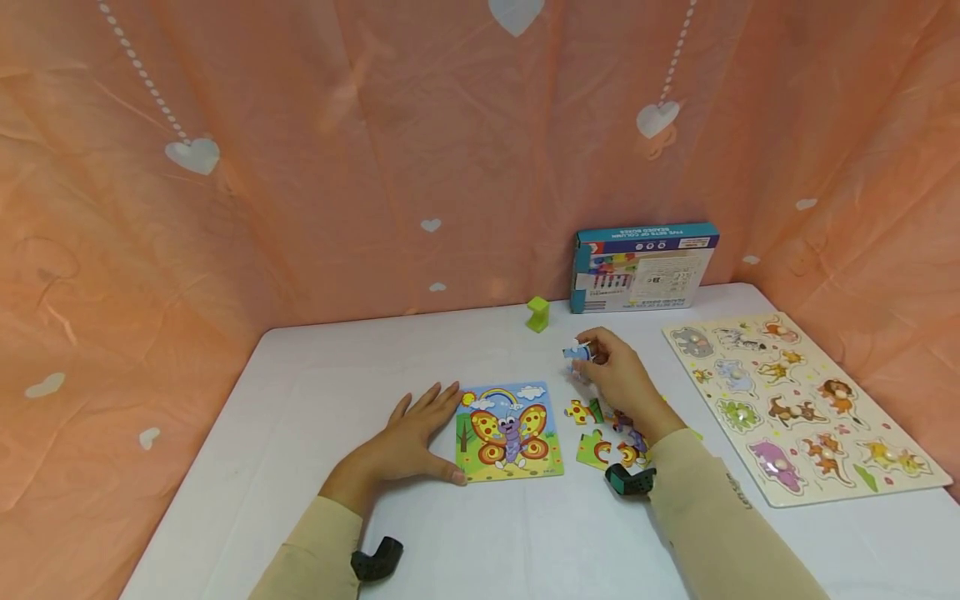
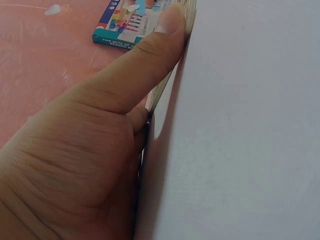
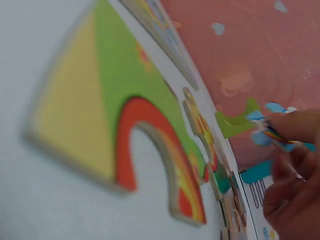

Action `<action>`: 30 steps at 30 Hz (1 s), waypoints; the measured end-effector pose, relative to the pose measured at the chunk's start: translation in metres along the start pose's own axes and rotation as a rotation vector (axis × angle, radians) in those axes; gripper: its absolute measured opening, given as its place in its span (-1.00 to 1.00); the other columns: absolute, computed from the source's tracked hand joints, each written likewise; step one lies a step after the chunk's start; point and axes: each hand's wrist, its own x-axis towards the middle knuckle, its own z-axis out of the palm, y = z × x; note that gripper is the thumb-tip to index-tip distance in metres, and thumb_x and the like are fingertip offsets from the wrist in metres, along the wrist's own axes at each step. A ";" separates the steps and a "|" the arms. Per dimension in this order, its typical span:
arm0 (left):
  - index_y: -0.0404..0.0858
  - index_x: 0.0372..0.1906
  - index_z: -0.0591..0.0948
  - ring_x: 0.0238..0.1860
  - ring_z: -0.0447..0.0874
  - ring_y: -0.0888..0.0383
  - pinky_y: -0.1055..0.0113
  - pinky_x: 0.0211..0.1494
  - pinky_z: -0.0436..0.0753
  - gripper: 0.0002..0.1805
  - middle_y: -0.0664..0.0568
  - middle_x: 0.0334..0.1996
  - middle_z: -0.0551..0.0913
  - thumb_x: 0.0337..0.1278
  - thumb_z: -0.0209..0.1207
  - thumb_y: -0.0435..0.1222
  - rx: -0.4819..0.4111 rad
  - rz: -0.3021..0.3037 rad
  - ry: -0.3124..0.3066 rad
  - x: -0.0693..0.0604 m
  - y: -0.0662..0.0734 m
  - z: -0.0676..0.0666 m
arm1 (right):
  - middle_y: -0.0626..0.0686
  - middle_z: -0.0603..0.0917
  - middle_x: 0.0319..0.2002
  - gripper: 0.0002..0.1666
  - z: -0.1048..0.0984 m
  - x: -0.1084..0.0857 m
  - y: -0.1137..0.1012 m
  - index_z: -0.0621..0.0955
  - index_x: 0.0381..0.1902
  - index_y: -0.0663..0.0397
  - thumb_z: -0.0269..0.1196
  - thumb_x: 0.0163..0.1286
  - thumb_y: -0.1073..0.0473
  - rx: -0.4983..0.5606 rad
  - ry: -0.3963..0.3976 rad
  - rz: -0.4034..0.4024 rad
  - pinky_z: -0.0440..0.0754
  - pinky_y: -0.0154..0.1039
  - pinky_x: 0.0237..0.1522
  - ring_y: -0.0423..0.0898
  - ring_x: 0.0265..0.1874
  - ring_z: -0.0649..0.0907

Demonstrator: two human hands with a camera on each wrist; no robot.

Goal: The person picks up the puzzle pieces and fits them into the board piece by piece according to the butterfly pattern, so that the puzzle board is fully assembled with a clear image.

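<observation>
A square butterfly picture board (image 1: pixel 510 431) lies flat on the white table. My left hand (image 1: pixel 414 439) rests along its left side, fingers spread, with the thumb against the near corner; in the left wrist view that thumb (image 2: pixel 145 62) touches the board's edge. Right of the board and above the loose pieces, my right hand (image 1: pixel 618 377) pinches a blue jigsaw piece (image 1: pixel 577 353). Part of a rainbow shows on this jigsaw piece (image 3: pixel 270 127) in the right wrist view. Below that hand lie several loose jigsaw pieces (image 1: pixel 592 448), some hidden by the wrist.
A light-green block (image 1: pixel 537 315) stands at the back, left of an upright cardboard box (image 1: pixel 645 271). On the right lies a large animal peg puzzle (image 1: pixel 806 417). Peach fabric (image 1: pixel 465 150) with white hearts hangs around the table.
</observation>
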 end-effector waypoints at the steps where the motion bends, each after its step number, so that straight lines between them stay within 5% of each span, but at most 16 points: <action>1: -0.12 0.79 0.10 0.76 -0.33 -0.06 -0.21 0.67 -0.44 0.45 0.07 0.77 -0.02 -0.14 0.61 0.31 0.001 -0.001 -0.001 0.000 0.000 0.000 | 0.16 0.56 -0.07 -0.54 0.000 0.000 -0.002 0.61 0.40 0.11 0.34 0.61 0.28 0.005 0.001 -0.010 0.53 -0.11 -0.20 0.09 -0.21 0.51; 7: -0.13 0.79 0.10 0.76 -0.32 -0.07 -0.21 0.67 -0.44 0.45 0.07 0.77 -0.02 -0.13 0.61 0.31 0.002 -0.001 0.001 0.000 0.000 0.001 | 0.18 0.57 -0.07 -0.54 0.001 -0.002 -0.015 0.56 0.39 0.14 0.32 0.61 0.30 0.099 -0.070 -0.032 0.61 -0.28 -0.41 0.01 -0.31 0.55; 12: -0.14 0.79 0.10 0.76 -0.33 -0.07 -0.20 0.67 -0.44 0.46 0.07 0.77 -0.02 -0.14 0.62 0.31 0.002 0.003 -0.001 0.000 0.001 0.000 | 0.21 0.53 -0.12 -0.63 0.006 -0.004 -0.022 0.41 0.24 0.18 0.29 0.61 0.33 0.217 -0.156 -0.001 0.73 -0.23 -0.35 0.02 -0.33 0.62; 17: -0.14 0.79 0.10 0.76 -0.32 -0.07 -0.21 0.67 -0.43 0.46 0.06 0.77 -0.02 -0.14 0.62 0.30 0.001 0.004 -0.002 0.000 0.001 0.000 | 0.19 0.46 -0.14 -0.59 0.011 -0.008 -0.028 0.56 0.31 0.15 0.33 0.58 0.30 0.154 -0.220 -0.046 0.52 -0.20 -0.31 0.07 -0.26 0.48; 20: -0.14 0.79 0.10 0.75 -0.31 -0.08 -0.22 0.67 -0.43 0.45 0.06 0.77 -0.02 -0.14 0.63 0.29 -0.003 0.002 0.000 0.000 0.001 0.000 | 0.17 0.56 -0.05 -0.65 0.017 -0.009 -0.031 0.64 0.27 0.18 0.34 0.59 0.27 0.133 -0.259 -0.046 0.59 -0.20 -0.26 0.07 -0.23 0.52; 30: -0.14 0.79 0.10 0.75 -0.32 -0.08 -0.23 0.66 -0.43 0.45 0.06 0.77 -0.02 -0.14 0.61 0.31 0.004 0.008 0.001 0.001 -0.001 0.001 | 0.25 0.52 0.00 -0.65 0.039 -0.013 -0.036 0.55 0.28 0.36 0.24 0.62 0.42 0.344 -0.320 0.057 0.82 -0.15 -0.08 0.07 -0.15 0.77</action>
